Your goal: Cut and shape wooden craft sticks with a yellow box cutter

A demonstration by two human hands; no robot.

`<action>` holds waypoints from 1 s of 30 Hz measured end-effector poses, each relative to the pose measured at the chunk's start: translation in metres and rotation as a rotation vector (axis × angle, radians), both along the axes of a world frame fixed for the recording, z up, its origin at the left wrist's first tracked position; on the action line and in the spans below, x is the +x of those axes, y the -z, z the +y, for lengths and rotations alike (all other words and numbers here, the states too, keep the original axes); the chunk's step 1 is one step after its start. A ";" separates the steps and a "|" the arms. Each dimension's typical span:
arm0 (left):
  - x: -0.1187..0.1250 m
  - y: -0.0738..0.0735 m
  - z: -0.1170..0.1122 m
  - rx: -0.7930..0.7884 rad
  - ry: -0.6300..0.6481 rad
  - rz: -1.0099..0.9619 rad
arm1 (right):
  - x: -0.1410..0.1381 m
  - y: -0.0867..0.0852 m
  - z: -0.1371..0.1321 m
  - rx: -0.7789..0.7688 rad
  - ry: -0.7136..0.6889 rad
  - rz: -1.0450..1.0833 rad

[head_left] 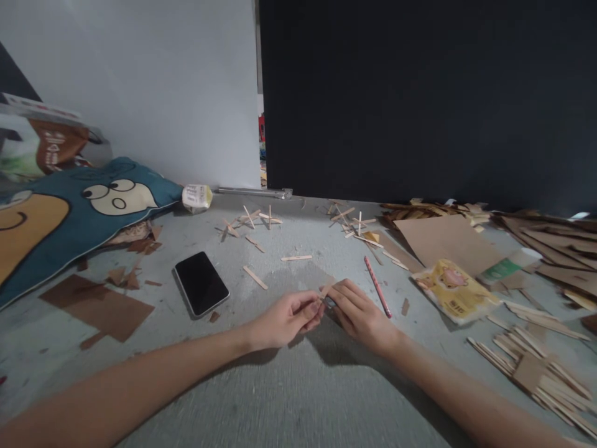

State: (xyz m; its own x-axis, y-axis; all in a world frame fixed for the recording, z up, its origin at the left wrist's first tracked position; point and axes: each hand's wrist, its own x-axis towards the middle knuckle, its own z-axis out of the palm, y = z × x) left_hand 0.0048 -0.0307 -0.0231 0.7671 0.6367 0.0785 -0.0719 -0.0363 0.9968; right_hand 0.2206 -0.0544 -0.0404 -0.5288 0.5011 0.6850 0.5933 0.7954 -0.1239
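Note:
In the head view my left hand (286,318) and my right hand (361,312) meet just above the table. Between their fingertips is a short piece of pale wooden craft stick (326,289), pinched from both sides. My fingers cover most of it, so its full length is hidden. Just beyond the hands lie two loose craft sticks, one flat crosswise (296,258) and one slanted (255,277). A red patterned pencil (377,286) rests to the right of my right hand.
A black phone (201,284) and brown cardboard (96,306) lie left, near a blue cushion (88,218). Crossed-stick pieces (249,218) stand at the back. To the right are a yellow packet (454,291), a stick pile (536,367) and cardboard sheets (438,239). Panels (420,99) rise behind.

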 end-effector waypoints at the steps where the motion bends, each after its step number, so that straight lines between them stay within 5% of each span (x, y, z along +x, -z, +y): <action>1: 0.000 0.000 0.000 -0.003 -0.001 -0.004 | 0.000 0.000 0.000 0.008 0.000 0.005; 30: 0.000 0.005 0.001 0.030 0.001 0.047 | -0.003 -0.001 -0.001 0.035 -0.006 -0.026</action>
